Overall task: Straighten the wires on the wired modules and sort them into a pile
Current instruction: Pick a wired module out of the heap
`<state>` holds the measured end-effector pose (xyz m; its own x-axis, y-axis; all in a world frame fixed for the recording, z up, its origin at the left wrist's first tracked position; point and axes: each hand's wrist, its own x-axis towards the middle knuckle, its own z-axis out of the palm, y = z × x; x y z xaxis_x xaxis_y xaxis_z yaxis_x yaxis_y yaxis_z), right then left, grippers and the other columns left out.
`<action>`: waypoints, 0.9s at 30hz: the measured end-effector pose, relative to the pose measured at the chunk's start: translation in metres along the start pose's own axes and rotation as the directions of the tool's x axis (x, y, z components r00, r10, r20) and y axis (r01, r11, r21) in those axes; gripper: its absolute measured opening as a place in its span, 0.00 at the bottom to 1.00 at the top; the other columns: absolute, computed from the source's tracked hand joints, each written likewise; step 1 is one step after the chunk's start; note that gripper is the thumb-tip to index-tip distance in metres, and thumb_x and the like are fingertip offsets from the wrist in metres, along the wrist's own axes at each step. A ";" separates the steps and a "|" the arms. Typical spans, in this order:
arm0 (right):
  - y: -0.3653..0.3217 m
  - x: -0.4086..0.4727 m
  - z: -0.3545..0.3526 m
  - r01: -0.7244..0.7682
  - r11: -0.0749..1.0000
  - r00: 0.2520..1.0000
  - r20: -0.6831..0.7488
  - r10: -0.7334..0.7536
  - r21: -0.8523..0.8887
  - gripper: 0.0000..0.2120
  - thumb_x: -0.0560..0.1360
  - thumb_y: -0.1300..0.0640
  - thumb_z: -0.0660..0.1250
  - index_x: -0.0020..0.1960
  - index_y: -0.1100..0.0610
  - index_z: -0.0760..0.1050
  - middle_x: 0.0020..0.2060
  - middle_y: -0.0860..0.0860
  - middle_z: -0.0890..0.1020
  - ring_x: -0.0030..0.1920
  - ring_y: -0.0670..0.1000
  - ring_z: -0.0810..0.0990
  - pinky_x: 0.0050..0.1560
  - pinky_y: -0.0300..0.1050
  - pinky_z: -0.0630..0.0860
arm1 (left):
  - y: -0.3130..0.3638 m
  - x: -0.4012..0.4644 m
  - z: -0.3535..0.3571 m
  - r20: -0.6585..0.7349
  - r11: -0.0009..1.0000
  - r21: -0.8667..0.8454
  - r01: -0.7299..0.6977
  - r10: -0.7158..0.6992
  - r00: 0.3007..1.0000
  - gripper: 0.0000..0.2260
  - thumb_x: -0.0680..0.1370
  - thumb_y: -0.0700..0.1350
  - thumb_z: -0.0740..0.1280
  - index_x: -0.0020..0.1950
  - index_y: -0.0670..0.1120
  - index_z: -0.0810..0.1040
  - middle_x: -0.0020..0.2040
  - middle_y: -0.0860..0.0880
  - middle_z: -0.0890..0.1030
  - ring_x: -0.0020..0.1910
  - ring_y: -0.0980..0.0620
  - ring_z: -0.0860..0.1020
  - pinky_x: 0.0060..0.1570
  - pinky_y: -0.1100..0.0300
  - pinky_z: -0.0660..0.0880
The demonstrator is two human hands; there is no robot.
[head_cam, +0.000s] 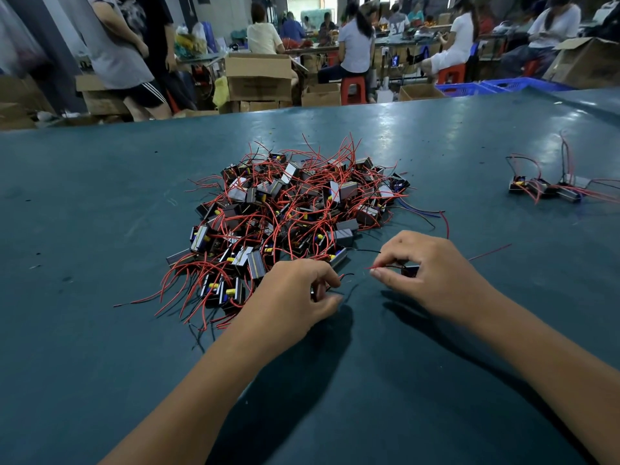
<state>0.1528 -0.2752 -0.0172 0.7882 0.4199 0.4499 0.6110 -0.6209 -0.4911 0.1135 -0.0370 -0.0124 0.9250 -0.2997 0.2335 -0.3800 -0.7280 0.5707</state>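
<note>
A big tangled heap of wired modules point(288, 213), small black and grey blocks with red and black wires, lies in the middle of the green table point(100, 203). At its near edge my left hand point(295, 297) is closed around a module, mostly hidden under the fingers, with a black wire poking out to the right. My right hand point(426, 270) holds another dark module point(410, 270) and pinches its red and black wires between thumb and forefinger. A small sorted pile of modules point(547, 189) lies at the far right.
Beyond the table's far edge stand cardboard boxes point(258, 77), a blue crate point(496, 86) and red stools. Several people sit at benches in the background, and a person stands at the far left.
</note>
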 end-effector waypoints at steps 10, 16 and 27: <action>0.005 0.002 -0.024 -0.048 0.993 0.967 0.256 0.019 0.108 0.14 0.73 0.56 0.75 0.51 0.43 0.74 0.57 0.38 0.79 0.61 0.40 0.77 0.60 0.33 0.72 | -0.004 0.002 0.003 -0.003 1.000 0.008 0.015 -0.015 1.000 0.10 0.75 0.46 0.74 0.45 0.55 0.74 0.34 0.55 0.76 0.31 0.60 0.72 0.33 0.67 0.68; 0.012 0.001 -0.034 -0.148 0.984 0.952 0.283 0.115 0.096 0.18 0.73 0.61 0.73 0.51 0.43 0.68 0.58 0.38 0.78 0.60 0.36 0.76 0.59 0.27 0.71 | -0.004 0.002 0.004 0.002 0.998 0.067 -0.005 0.005 1.000 0.07 0.76 0.45 0.73 0.50 0.52 0.77 0.35 0.54 0.75 0.35 0.58 0.72 0.34 0.66 0.68; 0.015 0.004 -0.048 -0.184 0.976 0.976 0.144 0.167 0.115 0.19 0.78 0.73 0.59 0.56 0.51 0.77 0.51 0.44 0.83 0.53 0.40 0.82 0.58 0.36 0.77 | 0.000 0.003 0.003 -0.037 0.997 0.077 0.005 -0.003 0.999 0.07 0.79 0.48 0.70 0.55 0.51 0.75 0.36 0.54 0.76 0.36 0.57 0.73 0.39 0.58 0.73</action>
<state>0.1619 -0.3148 0.0127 0.8812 0.4012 0.2501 0.4602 -0.6071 -0.6477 0.1160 -0.0397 -0.0135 0.9254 -0.2746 0.2612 -0.3739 -0.7748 0.5098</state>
